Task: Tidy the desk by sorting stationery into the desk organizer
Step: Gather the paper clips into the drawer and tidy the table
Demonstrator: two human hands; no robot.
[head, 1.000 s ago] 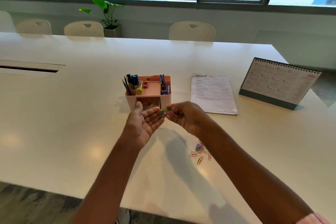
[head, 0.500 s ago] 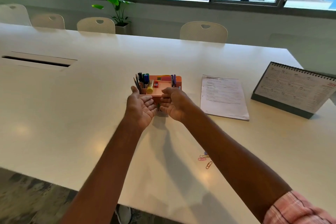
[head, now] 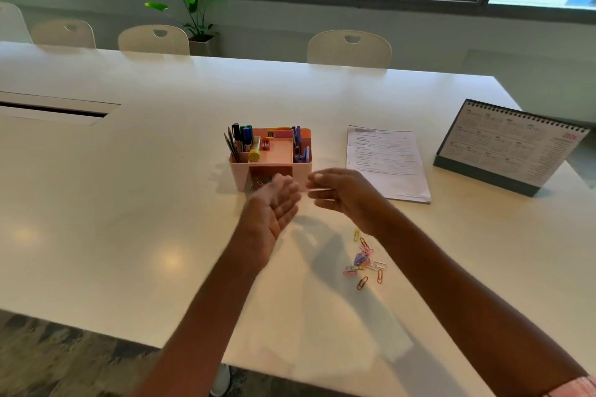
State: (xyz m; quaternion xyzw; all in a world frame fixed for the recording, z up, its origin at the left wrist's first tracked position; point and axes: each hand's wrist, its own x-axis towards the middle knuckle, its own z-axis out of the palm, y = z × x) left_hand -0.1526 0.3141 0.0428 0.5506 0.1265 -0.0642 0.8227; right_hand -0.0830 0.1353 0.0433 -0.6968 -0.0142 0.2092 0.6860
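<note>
Several pens (head: 241, 138) are standing upright in the left compartment of the desk organizer (head: 303, 167), likely sorted there so they are staying tall and easy to pull out. A yellow tube (head: 254, 149) and a red sharpener (head: 265, 144) are sitting in its shallow middle tray. A few stored clips (head: 260, 183) are showing in the low front compartment, which is probably serving as the clip bin.

Just in front of that compartment, the left hand (head: 272, 206) is hovering palm up with its fingers loose and spread. It is blurred, but nothing is showing in it, and I judge it is acting as a cup for ferrying clips to the bin. Just right of the organizer's front, the right hand (head: 343, 195) is hanging with its fingers curled inward and its back to the camera. Whether it is pinching a clip I cannot tell.

Nearer the person and right of the organizer, loose paper clips (head: 364, 263) are lying in a small heap on the white table (head: 129, 203), waiting to be gathered. Right of the organizer a printed sheet (head: 387, 161) is lying flat, and further right a desk calendar (head: 509, 145) is standing.
</note>
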